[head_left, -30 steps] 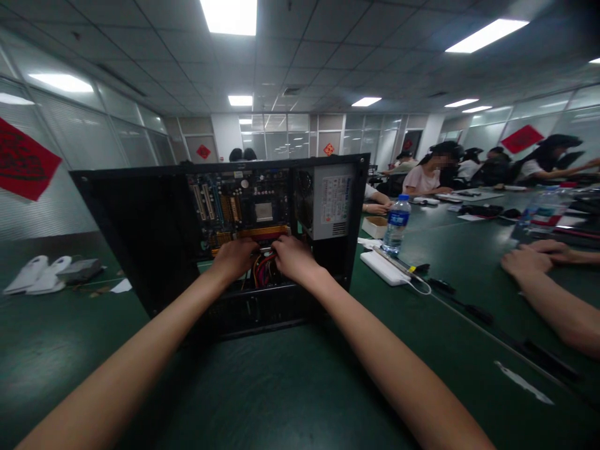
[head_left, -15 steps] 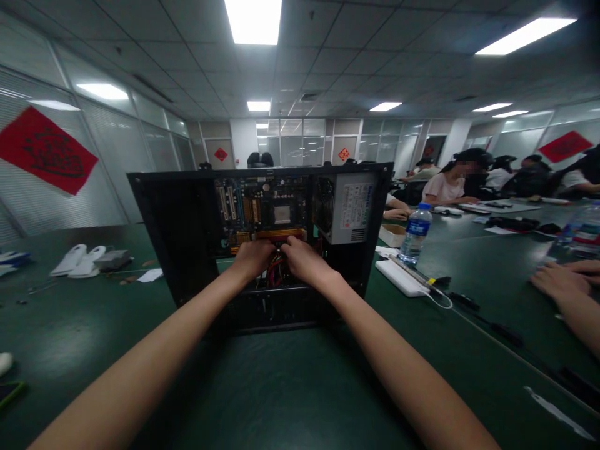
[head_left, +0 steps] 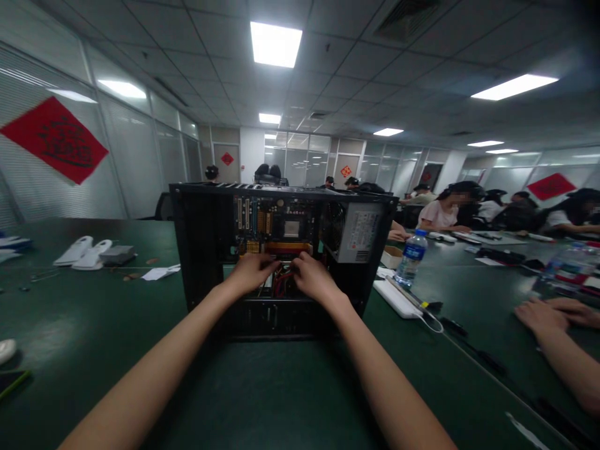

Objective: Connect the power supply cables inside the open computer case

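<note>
Computer case (head_left: 281, 320) is being worked in at twelve o'clock on the counter (head_left: 281, 387), wires (head_left: 282, 283) being flanked by left hand (head_left: 247, 275) and right hand (head_left: 316, 279). Fingers are being held curled; any pinch cannot be told. Wires could be pulled loose by careless tugging.

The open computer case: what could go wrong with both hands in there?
The left hand and right hand are close to the motherboard, so a slip might scrape it. The coloured wires lie beside the right hand and could get snagged. The capped plastic bottle stands near the case, so a swinging elbow might topple it.
</note>
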Demonstrator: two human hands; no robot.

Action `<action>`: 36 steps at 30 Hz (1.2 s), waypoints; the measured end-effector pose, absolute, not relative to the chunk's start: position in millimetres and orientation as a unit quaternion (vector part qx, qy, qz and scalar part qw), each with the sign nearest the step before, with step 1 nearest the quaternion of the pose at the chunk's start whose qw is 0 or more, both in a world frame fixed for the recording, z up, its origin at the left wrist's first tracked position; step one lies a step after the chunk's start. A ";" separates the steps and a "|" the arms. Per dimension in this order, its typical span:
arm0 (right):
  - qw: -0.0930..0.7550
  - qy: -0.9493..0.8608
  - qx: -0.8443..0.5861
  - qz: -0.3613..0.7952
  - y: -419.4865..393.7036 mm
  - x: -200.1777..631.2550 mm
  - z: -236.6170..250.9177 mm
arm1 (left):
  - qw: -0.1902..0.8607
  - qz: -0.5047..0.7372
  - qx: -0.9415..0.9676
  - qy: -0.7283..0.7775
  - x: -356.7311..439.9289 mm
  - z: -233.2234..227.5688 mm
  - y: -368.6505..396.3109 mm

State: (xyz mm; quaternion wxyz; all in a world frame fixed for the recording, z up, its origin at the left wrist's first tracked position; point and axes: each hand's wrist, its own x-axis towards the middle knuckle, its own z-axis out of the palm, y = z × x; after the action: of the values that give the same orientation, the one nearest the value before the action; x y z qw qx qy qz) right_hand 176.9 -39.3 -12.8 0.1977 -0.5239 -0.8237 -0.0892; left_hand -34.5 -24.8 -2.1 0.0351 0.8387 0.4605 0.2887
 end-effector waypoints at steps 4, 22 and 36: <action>0.204 -0.822 -0.526 -0.083 -43.6 178.1 -12.8 | 0.177 0.186 0.881 0.399 -55.5 -6.4 -35.1; 0.172 -0.816 -0.547 -0.079 -39.7 165.5 -13.9 | -0.085 0.096 0.894 0.430 -64.6 -24.9 -83.8; 0.238 -0.814 -0.526 -0.065 -32.1 169.8 -21.9 | -0.392 0.242 0.839 0.291 -126.1 -61.4 -88.5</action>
State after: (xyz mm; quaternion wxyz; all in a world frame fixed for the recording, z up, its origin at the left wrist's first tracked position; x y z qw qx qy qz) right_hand 169.8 -32.1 -21.9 0.2380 -0.5264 -0.8137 -0.0647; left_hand -126.1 -88.5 -61.4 -0.3918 0.8387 0.2905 0.2422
